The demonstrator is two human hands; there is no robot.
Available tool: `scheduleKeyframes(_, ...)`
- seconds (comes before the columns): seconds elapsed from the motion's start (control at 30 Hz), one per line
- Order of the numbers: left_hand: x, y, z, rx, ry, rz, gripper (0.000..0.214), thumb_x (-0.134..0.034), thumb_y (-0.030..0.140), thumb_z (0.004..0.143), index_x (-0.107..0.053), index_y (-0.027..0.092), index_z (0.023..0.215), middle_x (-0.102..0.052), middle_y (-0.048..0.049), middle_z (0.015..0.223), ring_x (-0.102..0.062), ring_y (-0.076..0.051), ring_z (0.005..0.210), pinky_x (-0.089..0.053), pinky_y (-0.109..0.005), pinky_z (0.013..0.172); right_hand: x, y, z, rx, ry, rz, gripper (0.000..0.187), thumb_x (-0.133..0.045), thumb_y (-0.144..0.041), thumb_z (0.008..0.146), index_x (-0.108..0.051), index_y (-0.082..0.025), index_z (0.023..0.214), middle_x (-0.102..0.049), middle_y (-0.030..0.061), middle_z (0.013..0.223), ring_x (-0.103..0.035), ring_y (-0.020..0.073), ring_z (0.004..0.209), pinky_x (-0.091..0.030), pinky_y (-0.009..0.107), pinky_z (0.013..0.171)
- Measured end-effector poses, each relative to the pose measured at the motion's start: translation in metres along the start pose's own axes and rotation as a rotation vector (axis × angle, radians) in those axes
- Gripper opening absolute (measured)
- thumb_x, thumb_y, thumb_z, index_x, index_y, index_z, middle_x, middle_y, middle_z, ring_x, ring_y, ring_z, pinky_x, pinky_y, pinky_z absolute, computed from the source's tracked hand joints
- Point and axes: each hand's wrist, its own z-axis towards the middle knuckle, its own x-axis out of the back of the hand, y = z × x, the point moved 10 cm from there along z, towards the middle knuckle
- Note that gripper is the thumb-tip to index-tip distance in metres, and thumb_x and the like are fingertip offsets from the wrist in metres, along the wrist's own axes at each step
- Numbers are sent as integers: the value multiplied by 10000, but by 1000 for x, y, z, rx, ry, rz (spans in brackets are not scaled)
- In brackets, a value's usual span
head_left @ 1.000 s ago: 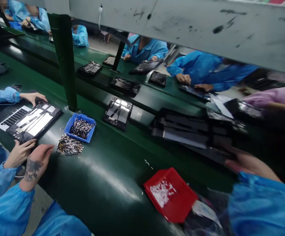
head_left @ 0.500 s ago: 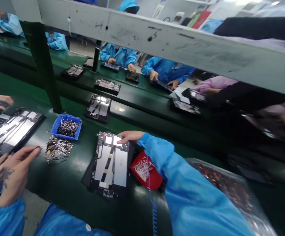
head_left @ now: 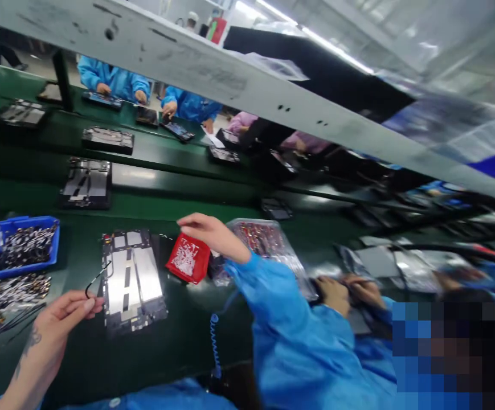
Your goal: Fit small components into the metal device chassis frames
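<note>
A thin black cable (head_left: 95,279) is pinched between thumb and fingers of my left hand (head_left: 70,316), its upper end reaching over the edge of an opened tablet (head_left: 121,279). The tablet lies flat on the green bench, with silvery panels and dark ribbon strips showing. My right hand (head_left: 213,233), somewhat blurred, is over the back edge of a red tray (head_left: 200,267) of small white pieces. Its fingers are stretched out and nothing shows in them. Left of my left hand lies a loose pile of similar cables (head_left: 20,296), in front of a blue bin (head_left: 53,250) of cables.
A clear tray (head_left: 281,259) of reddish parts stands behind my right forearm. A coiled blue cord (head_left: 214,344) hangs at the bench front. Another opened tablet (head_left: 87,182) lies farther back. A co-worker's hands (head_left: 335,293) are at the right; other people work across the line.
The view has swung right. My right hand has left the tablet's top edge and moved over the red tray. My left hand has come from the left-hand tablet to the nearer one.
</note>
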Motion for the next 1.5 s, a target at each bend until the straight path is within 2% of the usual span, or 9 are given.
scheduleKeyframes(0.1, -15, -8, 4, 35, -39, 31, 335, -857, 401, 401, -716, 233, 654, -764, -45, 700, -705, -244, 718, -564, -288, 687, 41, 49, -94, -53, 248, 120, 296, -631, -468, 809, -701, -189, 880, -679, 34, 830, -614, 161, 754, -515, 298, 724)
scheduleKeyframes(0.2, -31, -12, 4, 28, -77, 82, 308, -830, 452, 449, -715, 271, 670, -768, -28, 725, -709, -273, 760, -569, -337, 745, 43, 142, -159, -308, 548, 207, 409, -656, -582, 713, -686, -175, 745, -615, 28, 634, -558, 153, 555, -504, 286, 508)
scheduleKeyframes(0.33, -50, -14, -2, -3, -78, 143, 319, -795, 517, 486, -707, 285, 687, -766, -26, 740, -705, -295, 780, -561, -377, 778, 11, 221, -168, -391, 710, 154, 497, -622, -636, 660, -673, -178, 843, -616, 63, 792, -588, 194, 642, -537, 324, 480)
scheduleKeyframes(0.5, -65, -17, -8, 39, -127, 202, 357, -801, 545, 434, -717, 269, 645, -758, -48, 720, -698, -324, 809, -555, -406, 817, 4, 252, -155, -413, 801, 8, 368, -558, -516, 746, -648, -182, 875, -590, 85, 921, -565, 192, 676, -530, 331, 523)
scheduleKeyframes(0.8, -59, -35, -7, 82, -140, 183, 328, -810, 509, 492, -729, 269, 700, -763, -41, 748, -699, -290, 836, -545, -360, 843, 9, 242, -154, -419, 806, -168, 215, -478, -350, 824, -630, -199, 805, -606, 103, 947, -560, 243, 854, -446, 358, 779)
scheduleKeyframes(0.93, -58, -35, -7, 78, -134, 162, 338, -820, 496, 488, -730, 259, 712, -761, -38, 745, -703, -290, 824, -556, -360, 823, 11, 244, -159, -430, 847, -119, 273, -470, -434, 844, -585, -197, 770, -593, 108, 916, -556, 239, 868, -445, 334, 741)
scheduleKeyframes(1.07, -59, -33, -6, 71, -121, 148, 331, -818, 499, 490, -728, 254, 693, -758, -36, 747, -700, -284, 802, -559, -369, 816, 10, 234, -165, -406, 819, 38, 419, -451, -612, 828, -540, -205, 784, -540, 41, 718, -528, 187, 646, -456, 298, 561)
scheduleKeyframes(1.33, -96, -4, -16, 48, -257, 84, 271, -826, 407, 527, -704, 183, 621, -680, -14, 632, -606, -156, 633, -493, -228, 625, -61, 114, -146, -175, 413, 762, 304, -610, -495, 829, -556, -204, 761, -490, -10, 702, -464, 97, 542, -410, 193, 411)
scheduleKeyframes(1.5, -120, 4, -26, 70, -362, 25, 223, -824, 343, 561, -687, 191, 651, -667, -16, 606, -607, -153, 589, -488, -248, 600, -102, 54, -116, -20, 116, 880, 239, -619, -419, 846, -571, -206, 749, -490, 2, 782, -487, 93, 563, -443, 189, 407)
